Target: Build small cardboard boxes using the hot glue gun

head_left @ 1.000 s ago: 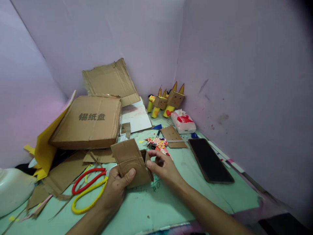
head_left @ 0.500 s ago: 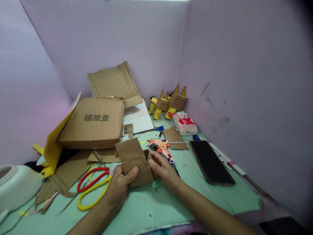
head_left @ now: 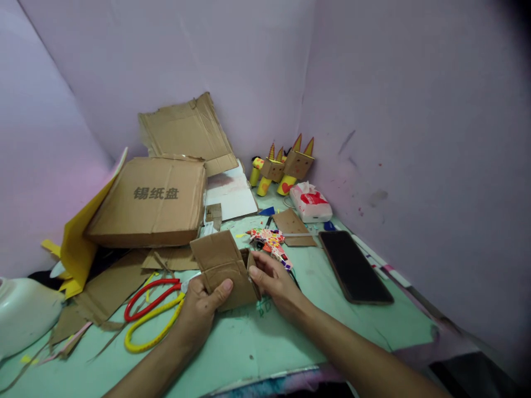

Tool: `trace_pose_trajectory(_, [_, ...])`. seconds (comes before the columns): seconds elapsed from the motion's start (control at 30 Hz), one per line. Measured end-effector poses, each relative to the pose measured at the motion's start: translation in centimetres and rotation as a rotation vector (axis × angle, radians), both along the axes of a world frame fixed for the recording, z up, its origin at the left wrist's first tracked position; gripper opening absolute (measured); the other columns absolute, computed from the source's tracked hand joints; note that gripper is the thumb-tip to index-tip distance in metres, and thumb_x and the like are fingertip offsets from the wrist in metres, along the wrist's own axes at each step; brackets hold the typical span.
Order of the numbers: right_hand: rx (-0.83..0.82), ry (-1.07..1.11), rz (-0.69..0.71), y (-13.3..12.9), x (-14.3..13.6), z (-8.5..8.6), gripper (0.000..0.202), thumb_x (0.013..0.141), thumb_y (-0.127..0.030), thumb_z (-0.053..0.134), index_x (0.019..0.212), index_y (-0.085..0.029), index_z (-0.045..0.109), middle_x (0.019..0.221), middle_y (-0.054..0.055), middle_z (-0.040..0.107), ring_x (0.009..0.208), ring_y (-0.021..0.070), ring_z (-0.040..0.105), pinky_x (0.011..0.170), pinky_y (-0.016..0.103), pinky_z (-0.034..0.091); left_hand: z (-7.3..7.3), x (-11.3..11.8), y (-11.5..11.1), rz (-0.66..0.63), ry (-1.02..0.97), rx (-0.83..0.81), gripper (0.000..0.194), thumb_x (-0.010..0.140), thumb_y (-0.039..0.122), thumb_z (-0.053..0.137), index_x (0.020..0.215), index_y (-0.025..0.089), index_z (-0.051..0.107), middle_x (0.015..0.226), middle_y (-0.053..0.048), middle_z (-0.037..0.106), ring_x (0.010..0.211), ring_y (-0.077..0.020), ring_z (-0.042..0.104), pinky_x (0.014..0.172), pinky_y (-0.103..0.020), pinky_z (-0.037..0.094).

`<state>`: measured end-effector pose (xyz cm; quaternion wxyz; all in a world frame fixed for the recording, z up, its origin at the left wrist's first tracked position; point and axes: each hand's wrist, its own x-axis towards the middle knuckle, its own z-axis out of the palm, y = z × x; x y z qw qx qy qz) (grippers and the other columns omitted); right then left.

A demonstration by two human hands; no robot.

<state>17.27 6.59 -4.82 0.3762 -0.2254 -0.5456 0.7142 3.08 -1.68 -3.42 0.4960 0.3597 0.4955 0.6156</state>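
A small folded cardboard box [head_left: 226, 268] is held up over the green table, its flap raised at the upper left and a gap showing at its right side. My left hand [head_left: 202, 304] grips its lower left, thumb flat on the front face, other fingers hidden behind. At the right edge, my right hand [head_left: 271, 282] pinches a side panel between thumb and fingers. Just beyond lies a flower-patterned glue gun [head_left: 269, 241]. Left of my left hand rest scissors [head_left: 154, 315] with one red and one yellow handle, their blades mostly hidden.
A large cardboard box [head_left: 149, 204] and a leaning cardboard sheet [head_left: 186, 132] stand at the back left. Scraps lie below them. A white container [head_left: 29, 315] is at far left. Rightward are a phone [head_left: 354, 268], a tissue pack [head_left: 311, 203] and cardboard animal figures [head_left: 286, 168].
The view has shifted slightly, so the whole scene sits a little further left and higher. Both hands keep the same hold on the small box.
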Motion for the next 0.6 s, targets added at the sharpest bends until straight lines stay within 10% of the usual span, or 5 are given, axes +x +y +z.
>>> trace_pose_trajectory(0.6, [-0.007,0.013,0.027,-0.14,-0.17,0.16,0.052,0.061,-0.05,0.077,0.099,-0.02,0.058,0.092,0.002,0.066,0.086,0.0171,0.062,0.077,0.03,0.048,0.02,0.3,0.11,0.091,-0.026,0.015,0.035,0.056,0.027,0.083,0.087,0.012,0.074,0.082,-0.007,0.075,0.078,-0.0231,0.068,0.071,-0.031,0.056])
